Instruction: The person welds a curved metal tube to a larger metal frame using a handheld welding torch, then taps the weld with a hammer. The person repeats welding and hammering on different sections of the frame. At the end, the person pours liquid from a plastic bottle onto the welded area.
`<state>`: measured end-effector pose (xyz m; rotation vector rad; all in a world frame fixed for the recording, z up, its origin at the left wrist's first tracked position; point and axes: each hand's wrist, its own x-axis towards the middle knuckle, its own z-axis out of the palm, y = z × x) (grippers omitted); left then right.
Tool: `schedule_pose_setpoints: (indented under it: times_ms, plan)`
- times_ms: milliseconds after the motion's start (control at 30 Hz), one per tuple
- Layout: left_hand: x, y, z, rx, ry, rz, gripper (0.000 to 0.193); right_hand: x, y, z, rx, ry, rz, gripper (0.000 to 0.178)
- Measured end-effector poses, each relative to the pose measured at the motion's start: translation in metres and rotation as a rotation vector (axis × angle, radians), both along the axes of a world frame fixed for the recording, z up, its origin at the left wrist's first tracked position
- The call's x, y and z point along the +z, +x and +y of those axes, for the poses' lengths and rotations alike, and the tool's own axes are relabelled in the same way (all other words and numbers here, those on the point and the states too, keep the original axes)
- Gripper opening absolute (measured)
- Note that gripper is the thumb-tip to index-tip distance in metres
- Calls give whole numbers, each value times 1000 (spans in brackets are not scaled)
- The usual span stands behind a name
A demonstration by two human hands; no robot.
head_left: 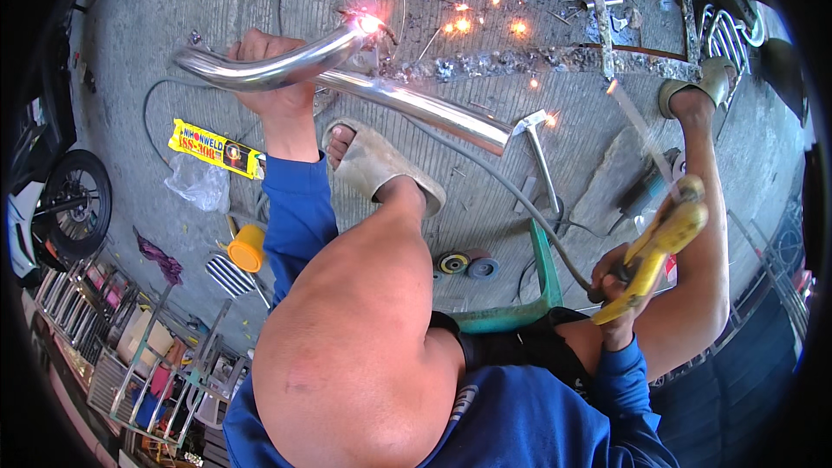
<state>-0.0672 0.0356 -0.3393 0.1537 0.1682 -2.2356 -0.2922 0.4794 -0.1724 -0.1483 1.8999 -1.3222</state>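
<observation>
My left hand (286, 108) is closed around a shiny bent metal tube (251, 69), with its fingers partly hidden behind it. At the tube's right end a bright pink-white spot (370, 24) glows against a rusty metal frame (477, 65). A straight stretch of polished tube (416, 108) runs from beside my left hand toward the right. In my right hand (615, 286) is a yellow welding electrode holder (654, 247), its cable running off to the left. The holder's jaws carry a thin welding rod (641, 134) whose far tip glows orange, apart from the tube.
Sparks (464, 26) scatter over the concrete floor. A chipping hammer (539, 152) rests by the tube's end. An angle grinder (650, 182) lies near my right leg, a yellow packet (217, 149) near my left forearm. Between my legs are a green stool (542, 269) and grinding discs (468, 263).
</observation>
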Motion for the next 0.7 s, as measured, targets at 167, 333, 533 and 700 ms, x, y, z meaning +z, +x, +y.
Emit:
schedule_pose_setpoints:
  times_ms: [167,333,533,700]
  plan:
    - [2,-3,3,-133,-51,177,35,-25,-7,8,546,298,238,59]
    - [1,-4,0,-7,30,72,38,-77,-7,-45,588,396,478,57]
    - [9,-3,-1,36,44,98,35,-154,-8,-142,435,420,672,64]
    - [9,-5,1,40,110,91,34,-176,11,-153,625,175,1050,44]
